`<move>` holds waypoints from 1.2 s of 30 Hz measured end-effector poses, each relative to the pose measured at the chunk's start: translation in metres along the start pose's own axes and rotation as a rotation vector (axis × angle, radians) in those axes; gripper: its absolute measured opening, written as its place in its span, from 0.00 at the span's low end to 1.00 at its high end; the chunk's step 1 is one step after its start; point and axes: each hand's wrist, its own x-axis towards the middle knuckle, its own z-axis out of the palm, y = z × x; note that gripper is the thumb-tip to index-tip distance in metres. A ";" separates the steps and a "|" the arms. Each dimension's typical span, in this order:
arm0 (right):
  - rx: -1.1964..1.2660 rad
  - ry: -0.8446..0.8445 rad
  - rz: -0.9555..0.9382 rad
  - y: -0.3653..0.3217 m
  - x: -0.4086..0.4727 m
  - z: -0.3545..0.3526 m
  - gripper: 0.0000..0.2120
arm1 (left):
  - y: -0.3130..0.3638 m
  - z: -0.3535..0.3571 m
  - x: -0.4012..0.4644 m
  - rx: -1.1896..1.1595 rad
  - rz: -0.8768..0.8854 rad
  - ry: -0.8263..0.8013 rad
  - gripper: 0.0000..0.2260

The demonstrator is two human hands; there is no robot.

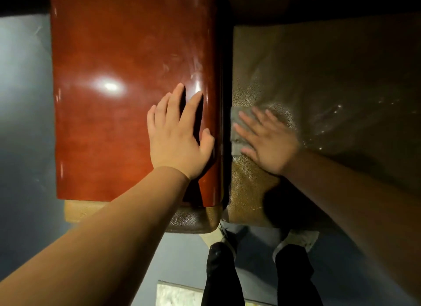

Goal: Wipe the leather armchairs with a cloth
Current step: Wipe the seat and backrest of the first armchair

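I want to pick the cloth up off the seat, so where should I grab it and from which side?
The cloth lies flat on the seat cushion under the right hand, beside the wooden armrest. Its left edge sticks out past the fingers. Probably pinch that free edge from above, since it lies too flat to scoop.

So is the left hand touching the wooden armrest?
Touching. The head view shows the left hand lying flat, fingers straight, on the armrest, with no gap beneath the palm.
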 end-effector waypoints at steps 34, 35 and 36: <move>0.035 0.005 0.408 -0.012 0.062 -0.014 0.35 | -0.002 -0.005 0.002 -0.012 -0.019 -0.120 0.35; 0.047 0.009 0.370 -0.023 0.049 -0.009 0.36 | -0.004 -0.005 0.001 -0.010 -0.018 -0.118 0.35; 0.067 0.008 0.307 -0.034 0.032 -0.005 0.36 | -0.005 -0.005 0.001 -0.007 -0.017 -0.112 0.35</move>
